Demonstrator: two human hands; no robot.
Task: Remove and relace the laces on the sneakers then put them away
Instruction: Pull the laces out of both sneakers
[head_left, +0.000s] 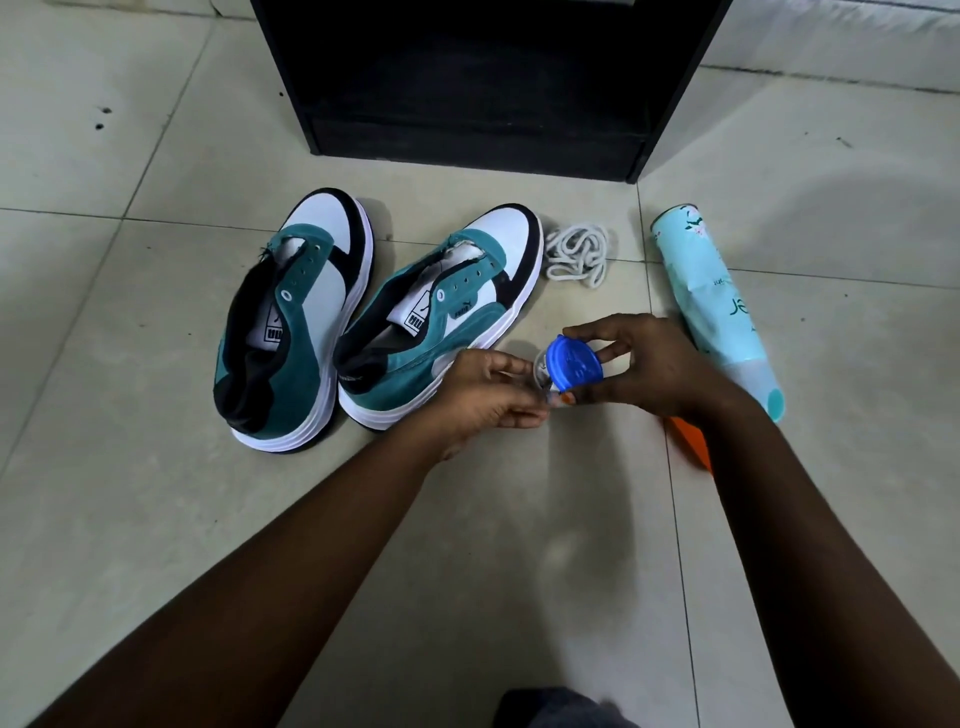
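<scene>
Nearest to us, both forearms reach forward over the tiled floor (156, 493); the left hand (480, 397) and right hand (644, 371) meet just in front of the right-hand sneaker's heel. The right hand's fingers (597, 326) curl round a blue lid (576, 369); the left hand's fingers (511, 364) pinch the small clear container (543, 376) beneath it; we cannot tell whether the lid is being opened or closed. An orange object (691, 441) lies on the floor partly under the right wrist; its identity is unclear.

Step in hand, as we judge it: removal is complete, since both sneakers show bare eyelets; relacing has not begun; the hands are occupied with an accessory item. The next move calls for freeing both hands, taking one lace end from the pile, and feeding it through the lowest eyelet pair near the toe.

Beyond the hands, the left sneaker (296, 322) and right sneaker (441, 312) stand upright side by side, well apart from the floor's far edge; each long axis runs from heel, nearest us, to toe, pointing away and slightly to the right, toward the black shelf unit (478, 78). The laces (576, 254) lie in a loose pile on the floor, just beside the right sneaker's toe. To the right, a pale green spray can (717, 306) lies on its side; farthest stands the shelf unit.
</scene>
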